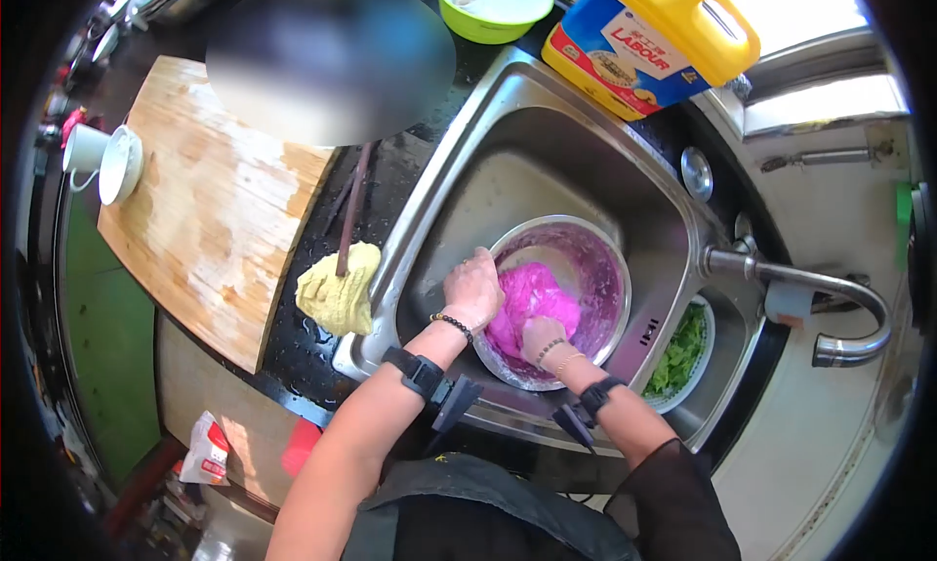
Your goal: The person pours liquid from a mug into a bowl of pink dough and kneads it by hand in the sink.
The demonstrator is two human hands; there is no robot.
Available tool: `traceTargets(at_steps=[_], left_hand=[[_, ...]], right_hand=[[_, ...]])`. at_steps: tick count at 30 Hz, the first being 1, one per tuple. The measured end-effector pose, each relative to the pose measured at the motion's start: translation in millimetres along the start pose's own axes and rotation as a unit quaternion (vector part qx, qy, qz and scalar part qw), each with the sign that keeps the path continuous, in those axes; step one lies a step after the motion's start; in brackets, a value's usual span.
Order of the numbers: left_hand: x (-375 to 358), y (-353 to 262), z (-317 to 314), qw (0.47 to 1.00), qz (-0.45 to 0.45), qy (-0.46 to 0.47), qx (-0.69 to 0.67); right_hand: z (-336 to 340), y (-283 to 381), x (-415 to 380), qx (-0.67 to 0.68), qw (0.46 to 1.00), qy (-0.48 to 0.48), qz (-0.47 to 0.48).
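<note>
A steel bowl (603, 268) stands in the left basin of the sink (508, 141), its inside smeared purple. In it lies a lump of bright pink dough (532, 302). My left hand (472, 288) grips the bowl's near-left rim, fingers curled over the edge. Pressed down into the dough is my right hand (543, 336), its fingers partly buried in the pink mass. Both wrists wear bead bracelets and black strapped devices.
A tap (820, 292) arcs over the right basin, where a bowl of green leaves (680, 356) sits. A yellow cloth (339, 290) and wooden board (210, 209) lie left of the sink. Behind stand a yellow oil jug (649, 34) and green bowl (493, 4). White cups (105, 161) sit far left.
</note>
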State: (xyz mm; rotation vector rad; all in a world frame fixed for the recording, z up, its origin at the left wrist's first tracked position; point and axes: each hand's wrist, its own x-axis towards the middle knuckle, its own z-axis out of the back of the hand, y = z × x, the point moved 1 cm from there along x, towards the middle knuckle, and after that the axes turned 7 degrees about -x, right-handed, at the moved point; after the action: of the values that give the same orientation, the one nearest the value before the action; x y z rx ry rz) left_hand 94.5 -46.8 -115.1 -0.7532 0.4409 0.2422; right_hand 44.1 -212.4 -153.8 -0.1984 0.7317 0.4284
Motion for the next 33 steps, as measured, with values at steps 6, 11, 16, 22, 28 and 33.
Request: traceTargets(at_steps=[6,11,16,22,28,33], left_hand=[[-2,2,-3,1.0,-0.009,-0.008,-0.006],[-2,3,-4,0.999,-0.035,-0.026,-0.008],[-2,0,-4,0.998,-0.045,-0.043,-0.004],[-4,-8,5,0.998,-0.056,-0.031,-0.015],[-6,-10,10,0.997,-0.066,-0.047,-0.013],[-10,-2,10,0.996,-0.06,-0.058,-0.02]], right_hand=[[71,-37,-13,0.144,0.982,-0.118,0.018],[40,-50,58,0.159,0.985,-0.04,0.062],[21,-49,29,0.383,0.913,-0.138,-0.03],[13,-57,-8,0.701,0.693,-0.129,-0.109],[23,-55,-22,0.858,0.457,-0.188,-0.14],[31,-54,-31,0.861,0.462,-0.173,-0.124]])
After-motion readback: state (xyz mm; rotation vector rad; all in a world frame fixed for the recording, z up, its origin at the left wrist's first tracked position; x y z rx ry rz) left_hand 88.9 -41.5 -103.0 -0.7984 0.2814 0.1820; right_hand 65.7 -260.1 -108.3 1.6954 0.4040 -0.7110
